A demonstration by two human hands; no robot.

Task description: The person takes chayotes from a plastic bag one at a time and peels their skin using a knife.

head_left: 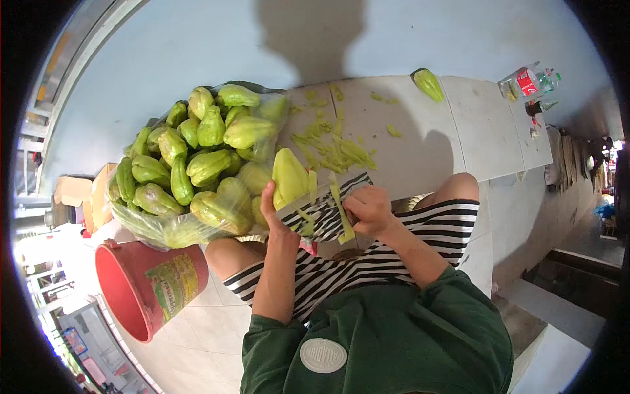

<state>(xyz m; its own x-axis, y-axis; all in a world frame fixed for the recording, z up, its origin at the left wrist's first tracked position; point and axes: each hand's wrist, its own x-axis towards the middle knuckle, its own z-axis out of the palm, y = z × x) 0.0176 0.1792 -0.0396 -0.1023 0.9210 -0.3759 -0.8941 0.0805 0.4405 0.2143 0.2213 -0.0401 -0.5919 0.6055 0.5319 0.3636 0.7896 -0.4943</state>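
Observation:
My left hand [278,220] is wrapped around the lower side of a pale green, peeled-looking chayote [289,172], holding it upright in front of my lap. My right hand [369,210] is closed on a wide, shiny cleaver [321,220]; its handle is hidden in my fist. The broad blade mirrors black-and-white stripes and lies against or close beside the chayote. Thin green strips of peel [341,207] cling to the blade. More peelings [338,148] lie scattered on the tiled ledge beyond my hands.
A clear plastic bag [151,231] full of chayotes stands at the left. Below it, a red bucket [121,289] tips sideways in view. One chayote [428,85] lies by the wall, with plastic bottles [528,82] farther right. Cardboard [98,194] shows at the left.

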